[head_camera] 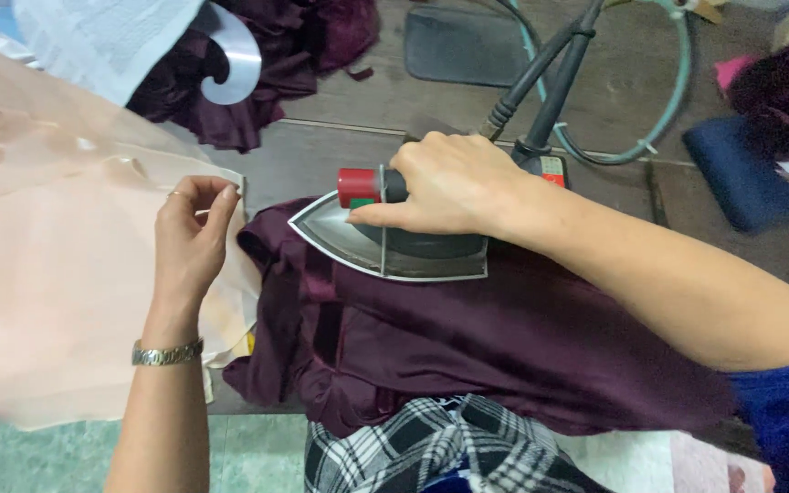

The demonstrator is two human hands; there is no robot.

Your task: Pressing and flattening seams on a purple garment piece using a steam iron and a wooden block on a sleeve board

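From the head camera, your right hand (449, 187) wraps the handle of the iron (385, 239), pressing it flat on the maroon fabric (504, 338). At nine o'clock of the iron, your left hand (189, 242) pinches the peach cloth (47, 265), keeping it clear.

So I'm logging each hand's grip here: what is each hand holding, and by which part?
The right hand grips the iron by its top handle. The left hand pinches the edge of the peach fabric between its fingertips.
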